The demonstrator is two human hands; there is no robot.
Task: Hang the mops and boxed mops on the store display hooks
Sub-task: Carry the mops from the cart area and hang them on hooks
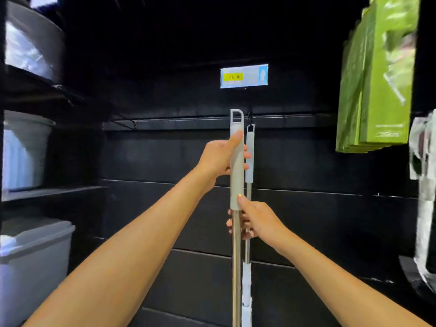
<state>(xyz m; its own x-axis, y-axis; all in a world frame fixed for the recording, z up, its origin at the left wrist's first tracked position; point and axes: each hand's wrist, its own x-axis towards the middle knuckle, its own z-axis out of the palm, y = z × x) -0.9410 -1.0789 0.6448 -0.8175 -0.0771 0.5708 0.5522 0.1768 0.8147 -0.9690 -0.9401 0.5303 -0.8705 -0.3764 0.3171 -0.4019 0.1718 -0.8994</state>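
I hold a mop (236, 175) upright by its pale grey handle, which has a hanging loop at the top and a metal pole below. My left hand (219, 156) grips the upper part of the handle. My right hand (254, 219) grips where the handle meets the pole. The loop is level with a black display hook (249, 115) on the dark back wall, just to its left. A second mop (249, 156) of the same kind hangs from that hook, right behind the held one.
Green boxed mops (377, 76) hang at the upper right, with a plastic-wrapped item (424, 185) below them. A price label (244, 76) sits above the hook. Grey plastic bins (30, 263) fill the shelves on the left.
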